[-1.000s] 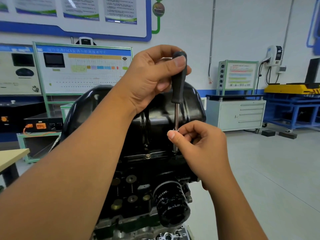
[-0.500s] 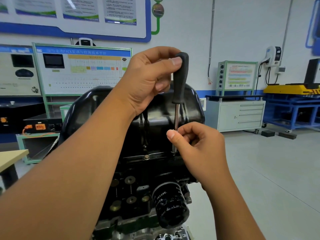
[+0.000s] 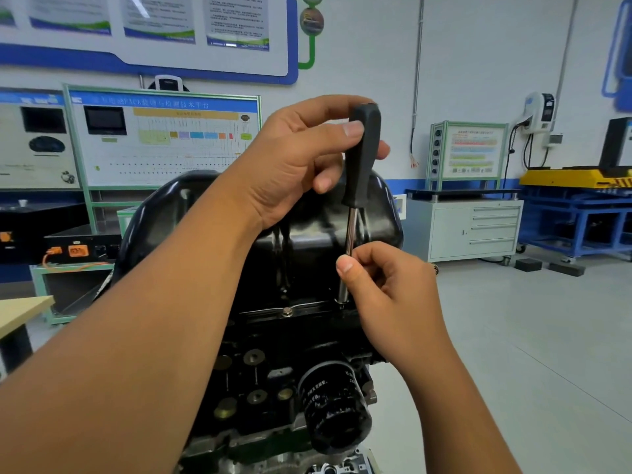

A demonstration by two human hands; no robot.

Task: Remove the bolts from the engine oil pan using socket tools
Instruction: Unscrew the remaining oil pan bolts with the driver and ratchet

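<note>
glossy black oil pan point(image 3: 307, 234) beneath left hand point(image 3: 301, 159) gripping socket driver point(image 3: 360, 155) handle; right hand point(image 3: 386, 285) pinching its shaft at flange edge, beside remaining bolt point(image 3: 287, 312); open floor point(image 3: 530, 336) rightward.

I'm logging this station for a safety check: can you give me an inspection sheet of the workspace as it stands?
Surface: engine block with black oil pan on top, no bench beneath in view.
Job's things: socket driver upright, its tip on a flange bolt; another bolt seated beside it.
Clutter: nothing seen.
Grips: left hand holds the driver handle; right hand pinches the shaft.
Cables: orange cable at left.
Surroundings: white drawer cabinet, training board, blue rack.
</note>
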